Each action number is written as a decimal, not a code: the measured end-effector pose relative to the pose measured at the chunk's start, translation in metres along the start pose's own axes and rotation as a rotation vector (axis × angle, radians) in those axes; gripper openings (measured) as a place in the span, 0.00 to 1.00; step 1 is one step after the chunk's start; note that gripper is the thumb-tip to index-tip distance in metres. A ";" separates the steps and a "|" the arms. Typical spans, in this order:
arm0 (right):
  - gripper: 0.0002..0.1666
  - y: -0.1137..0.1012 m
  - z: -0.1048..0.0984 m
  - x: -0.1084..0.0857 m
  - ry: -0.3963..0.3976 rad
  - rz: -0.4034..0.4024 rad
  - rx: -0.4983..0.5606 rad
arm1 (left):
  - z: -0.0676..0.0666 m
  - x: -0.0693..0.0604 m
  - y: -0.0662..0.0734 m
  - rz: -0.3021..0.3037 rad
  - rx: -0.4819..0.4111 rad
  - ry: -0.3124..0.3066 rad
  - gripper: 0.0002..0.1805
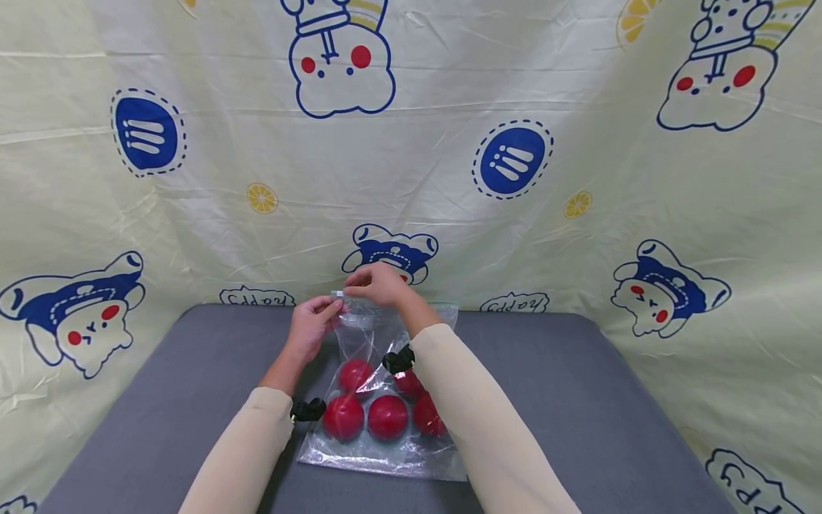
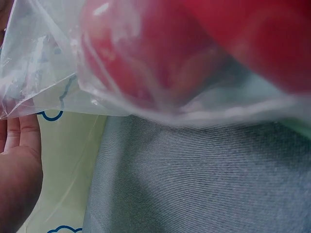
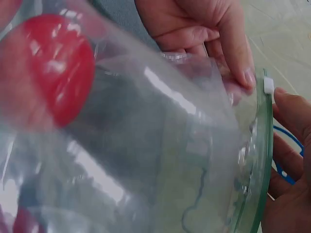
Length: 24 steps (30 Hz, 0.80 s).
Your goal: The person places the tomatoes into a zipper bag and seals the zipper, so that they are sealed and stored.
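A clear zip bag point(image 1: 379, 457) with a green zip strip point(image 3: 266, 160) lies on the table, holding several smooth red balls point(image 1: 387, 417). Its mouth is lifted at the far end. My left hand point(image 1: 310, 327) pinches the bag's upper left corner between thumb and fingers. At the same corner, my right hand point(image 1: 380, 284) grips the zip edge by the small white slider point(image 3: 268, 86), thumb tip close against it. In the left wrist view, plastic covers part of the left hand point(image 2: 19, 170). My right forearm hides part of the bag and some balls in the head view.
The table point(image 1: 565, 400) has a grey cloth surface. Behind it hangs a pale printed curtain point(image 1: 424, 178), close to the far edge and both hands. A small black wrist camera point(image 1: 308, 410) sits at the left cuff, beside the bag.
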State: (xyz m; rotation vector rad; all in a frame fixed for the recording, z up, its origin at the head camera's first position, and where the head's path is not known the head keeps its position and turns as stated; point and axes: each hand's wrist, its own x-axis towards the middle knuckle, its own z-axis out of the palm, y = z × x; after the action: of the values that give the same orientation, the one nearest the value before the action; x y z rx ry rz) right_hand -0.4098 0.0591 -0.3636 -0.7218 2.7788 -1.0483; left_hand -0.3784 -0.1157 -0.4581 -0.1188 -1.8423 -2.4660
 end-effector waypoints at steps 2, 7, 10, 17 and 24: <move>0.15 -0.003 0.003 0.002 -0.004 0.005 0.004 | 0.000 -0.001 0.000 0.005 0.007 -0.002 0.03; 0.13 -0.008 0.009 0.004 -0.009 0.009 0.007 | -0.001 -0.002 0.000 0.006 0.010 -0.001 0.03; 0.11 -0.011 0.010 0.004 -0.013 0.015 0.021 | 0.000 -0.002 0.001 0.004 0.007 0.009 0.03; 0.09 -0.013 0.010 0.004 -0.005 0.052 0.030 | 0.001 -0.002 0.002 0.002 0.006 0.015 0.05; 0.08 -0.011 0.010 0.004 -0.003 0.070 0.025 | 0.001 -0.002 0.000 0.021 0.004 0.023 0.05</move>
State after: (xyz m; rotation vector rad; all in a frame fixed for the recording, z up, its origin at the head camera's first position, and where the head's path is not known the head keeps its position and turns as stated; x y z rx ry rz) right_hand -0.4066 0.0439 -0.3632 -0.6185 2.7610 -1.0661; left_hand -0.3760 -0.1151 -0.4577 -0.1085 -1.8277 -2.4388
